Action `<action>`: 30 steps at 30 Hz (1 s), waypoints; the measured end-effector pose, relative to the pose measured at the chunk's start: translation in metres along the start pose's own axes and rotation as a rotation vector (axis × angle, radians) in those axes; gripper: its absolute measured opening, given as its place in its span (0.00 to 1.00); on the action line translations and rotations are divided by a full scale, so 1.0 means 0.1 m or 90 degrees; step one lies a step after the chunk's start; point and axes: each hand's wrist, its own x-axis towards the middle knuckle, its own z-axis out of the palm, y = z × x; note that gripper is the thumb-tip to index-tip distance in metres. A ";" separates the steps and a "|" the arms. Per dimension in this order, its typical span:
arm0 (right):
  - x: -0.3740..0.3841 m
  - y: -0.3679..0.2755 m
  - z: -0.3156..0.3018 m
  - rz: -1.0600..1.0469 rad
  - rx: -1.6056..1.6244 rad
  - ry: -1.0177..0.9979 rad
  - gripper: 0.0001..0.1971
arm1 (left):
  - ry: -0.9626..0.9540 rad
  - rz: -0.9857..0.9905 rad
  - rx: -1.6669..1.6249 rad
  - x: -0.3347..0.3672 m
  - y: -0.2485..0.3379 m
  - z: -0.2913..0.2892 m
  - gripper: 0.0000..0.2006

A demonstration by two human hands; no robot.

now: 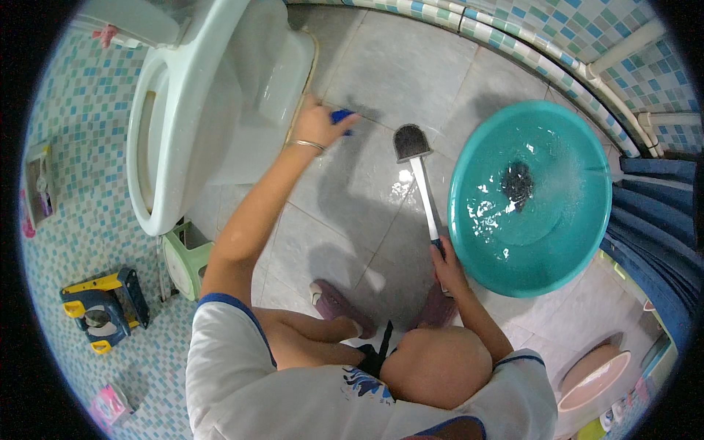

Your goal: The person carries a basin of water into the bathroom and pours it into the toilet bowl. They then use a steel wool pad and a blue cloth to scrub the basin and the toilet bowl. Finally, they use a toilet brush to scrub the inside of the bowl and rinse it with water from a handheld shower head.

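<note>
My right hand (449, 270) is closed around the dark end of a long white-handled toilet brush (422, 187). The dark, rounded brush head points away from me, just above the tiled floor or touching it; I cannot tell which. Out to the left, my left hand (317, 126) is closed on a small dark-blue object (340, 116), mostly covered by the fingers. Beside that hand stands the base of a white toilet (282, 84). Right of the brush, a large teal basin (456, 183) holds water, with a dark round clump (517, 185) in it.
A green-and-white stool (183, 260) stands by the left wall below the toilet. Mosaic-tiled edging and white pipes (623, 103) run along the far right. A blue curtain (653, 205) hangs beside the basin, and a pink basin (594, 378) lies at the near right.
</note>
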 end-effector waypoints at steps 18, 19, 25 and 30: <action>0.08 0.39 0.02 -0.336 -0.169 0.108 0.18 | -0.284 0.401 0.105 -0.84 2.70 1.56 0.18; 0.04 0.32 -0.01 -0.315 -0.158 0.110 0.17 | -0.186 0.449 0.083 -0.89 2.67 1.40 0.19; 0.18 0.14 0.15 -0.398 0.043 0.031 0.18 | -0.021 0.457 -0.144 -1.47 2.12 0.47 0.25; 0.25 -1.01 0.64 -0.418 -0.172 -0.229 0.20 | -0.197 0.313 0.004 -2.33 0.87 -0.55 0.23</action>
